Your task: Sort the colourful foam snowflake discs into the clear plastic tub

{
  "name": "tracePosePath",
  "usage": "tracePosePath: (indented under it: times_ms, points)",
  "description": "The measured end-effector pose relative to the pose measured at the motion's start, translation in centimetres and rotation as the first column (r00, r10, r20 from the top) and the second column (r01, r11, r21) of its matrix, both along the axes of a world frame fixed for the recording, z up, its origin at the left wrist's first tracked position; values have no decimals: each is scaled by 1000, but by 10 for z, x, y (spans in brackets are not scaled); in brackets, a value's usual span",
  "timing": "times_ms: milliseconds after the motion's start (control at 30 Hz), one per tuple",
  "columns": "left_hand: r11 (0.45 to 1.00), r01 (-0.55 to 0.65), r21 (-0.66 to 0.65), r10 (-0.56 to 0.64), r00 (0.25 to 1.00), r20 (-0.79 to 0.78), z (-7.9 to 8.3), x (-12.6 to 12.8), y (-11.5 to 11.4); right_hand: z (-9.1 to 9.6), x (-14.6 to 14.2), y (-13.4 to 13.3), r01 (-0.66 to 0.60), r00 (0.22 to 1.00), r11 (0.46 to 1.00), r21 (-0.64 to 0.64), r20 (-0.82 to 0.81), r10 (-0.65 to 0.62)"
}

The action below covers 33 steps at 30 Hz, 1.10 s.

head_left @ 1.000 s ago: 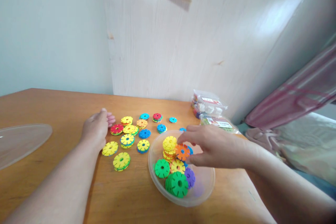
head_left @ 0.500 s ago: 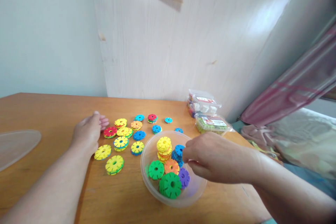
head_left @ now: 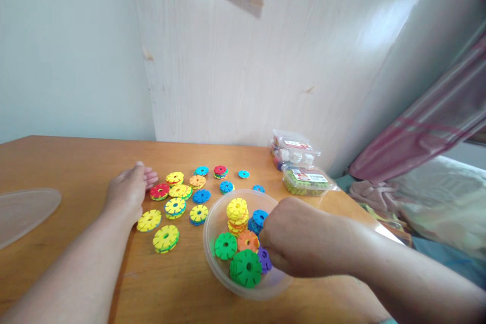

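Observation:
My left hand [head_left: 127,192] rests on its edge on the table, fingers stretched out, beside a red notched disc [head_left: 160,192] and a yellow notched disc [head_left: 149,220]. My right hand [head_left: 294,238] reaches over the right side of a clear plastic bowl [head_left: 212,269], its fingers curled down. Whatever they hold is hidden behind the hand. Inside the bowl are stacks of notched discs: yellow [head_left: 237,208], blue [head_left: 259,218], green [head_left: 246,267], orange [head_left: 248,241] and purple [head_left: 265,260], the purple ones partly covered by the right hand.
Several small stacks of discs, such as a blue one [head_left: 201,196], lie between my left hand and the bowl. A translucent lid [head_left: 28,212] lies at far left. Clear boxes [head_left: 309,180] stand at the back right. Behind the table [head_left: 76,154] is a wall.
My right hand has moved down and slightly toward me over the bowl, now covering part of the purple discs and uncovering more blue. My left hand has stayed in place.

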<state>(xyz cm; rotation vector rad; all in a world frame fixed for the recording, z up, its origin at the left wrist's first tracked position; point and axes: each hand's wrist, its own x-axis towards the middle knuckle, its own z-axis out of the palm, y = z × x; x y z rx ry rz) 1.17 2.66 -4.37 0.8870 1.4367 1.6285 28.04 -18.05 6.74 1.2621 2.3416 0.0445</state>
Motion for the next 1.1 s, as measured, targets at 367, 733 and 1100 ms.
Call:
tracePosePath:
  times_ms: [367,733,1100]
  points:
    - [1000,3,-15,-3,1000,4,3,1,-4,-3,-2,6,-19,1000,997,-70,5,19]
    - [1000,-1,14,1,1000,7,0,1,-1,-5,1,6,-27,999,999,-34,-25,26]
    - [1000,1,21,-1,1000,8,-3,-1,2,-1,9,4,55,978,998,32,-203,-47]
